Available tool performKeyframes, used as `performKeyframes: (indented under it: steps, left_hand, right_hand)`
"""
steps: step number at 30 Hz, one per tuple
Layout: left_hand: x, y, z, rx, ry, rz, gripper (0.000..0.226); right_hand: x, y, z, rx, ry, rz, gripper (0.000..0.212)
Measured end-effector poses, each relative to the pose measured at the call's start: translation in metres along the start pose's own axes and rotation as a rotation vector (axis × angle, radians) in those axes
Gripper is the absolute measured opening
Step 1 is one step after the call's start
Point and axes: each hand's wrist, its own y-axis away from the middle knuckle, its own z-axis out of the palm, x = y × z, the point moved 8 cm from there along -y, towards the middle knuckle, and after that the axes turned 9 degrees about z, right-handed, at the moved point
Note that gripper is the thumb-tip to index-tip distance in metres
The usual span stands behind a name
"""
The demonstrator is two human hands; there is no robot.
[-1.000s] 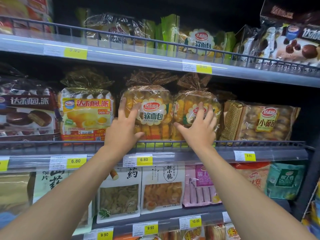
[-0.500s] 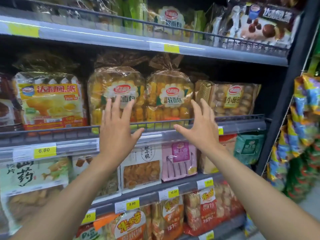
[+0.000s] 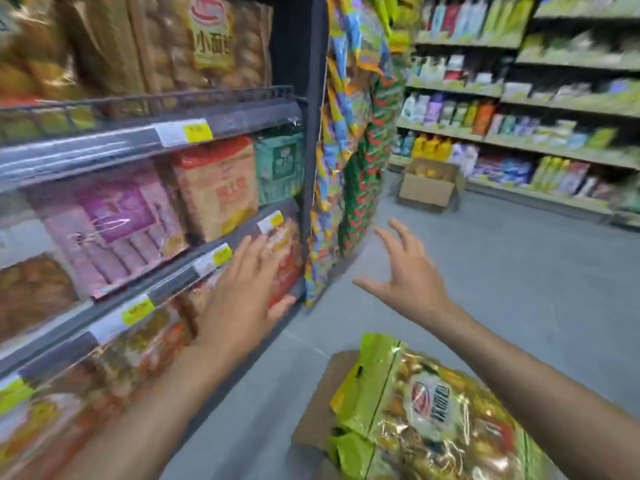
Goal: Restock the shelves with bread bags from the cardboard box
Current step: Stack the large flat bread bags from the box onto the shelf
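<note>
Both hands are empty with fingers spread: the left hand (image 3: 242, 299) hangs in front of the lower shelf edge (image 3: 180, 278), close to the packets there, and the right hand (image 3: 412, 275) is out over the open floor (image 3: 519, 289), well apart from the shelving. Below the right forearm lies the next bread bag (image 3: 429, 414), a green-and-clear film pack of small rolls resting on the cardboard box (image 3: 322, 403) at the person's feet. It looks light, soft and easily crushed, with slippery, crinkly film; the flat sealed green end or a loose hold on both sides would likely serve better than squeezing the middle. Hanging strips of snack packets (image 3: 349, 161) on the shelf's end panel crowd the way back to the shelf. A second open carton (image 3: 429, 185) sits far down the aisle, out of the way.
</note>
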Motion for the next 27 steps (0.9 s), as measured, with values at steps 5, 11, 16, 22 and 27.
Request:
performKeyframes:
  steps: [5, 11, 16, 22, 27]
  left_hand:
    - [0.035, -0.003, 0.104, -0.206, 0.251, 0.021, 0.081]
    - [0.073, 0.012, 0.188, -0.490, 0.571, -0.126, 0.087]
    - [0.091, 0.024, 0.217, -0.715, 0.654, -0.243, 0.083]
    - [0.091, 0.034, 0.253, -0.906, 0.736, -0.497, 0.090]
    - [0.086, 0.057, 0.299, -0.945, 0.903, -0.830, 0.078]
  right_hand:
    - [0.118, 0.060, 0.007, -0.076, 0.106, 0.278, 0.093]
    - [0.186, 0.144, 0.003, -0.221, 0.114, 0.506, 0.093]
    - [0.217, 0.194, -0.005, -0.307, 0.064, 0.715, 0.094]
    - [0.245, 0.243, -0.001, -0.356, -0.109, 0.994, 0.103]
    - [0.261, 0.254, 0.017, -0.328, -0.277, 1.221, 0.084]
